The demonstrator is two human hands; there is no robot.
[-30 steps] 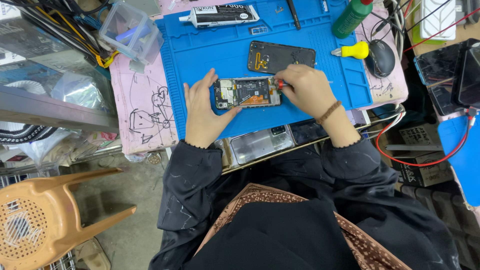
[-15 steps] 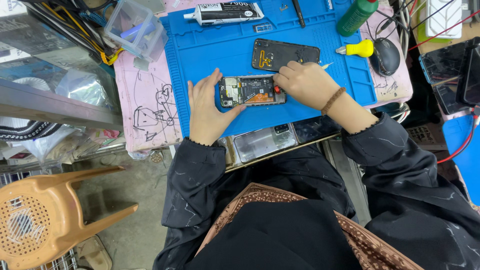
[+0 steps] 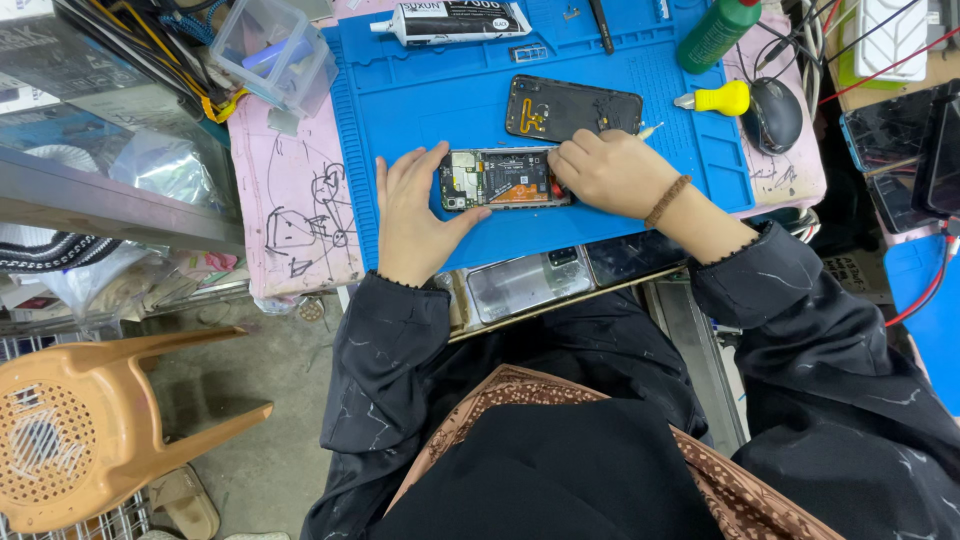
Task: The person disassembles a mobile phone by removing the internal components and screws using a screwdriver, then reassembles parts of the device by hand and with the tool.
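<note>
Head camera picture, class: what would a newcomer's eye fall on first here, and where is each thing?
The bright blue mat fills the bench top, with an opened phone at its middle. The left hand steadies the phone's left end, and the right hand rests at its right end. A dark back cover lies just above, and an orange stool stands at lower left.

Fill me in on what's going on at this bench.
A person sits at a blue work mat with an opened phone lying on it, its insides showing. The left hand steadies the phone's left end while the right hand works at its right end with a thin tool. The phone's black back cover lies just beyond, with a glue tube and a green bottle farther back.
</note>
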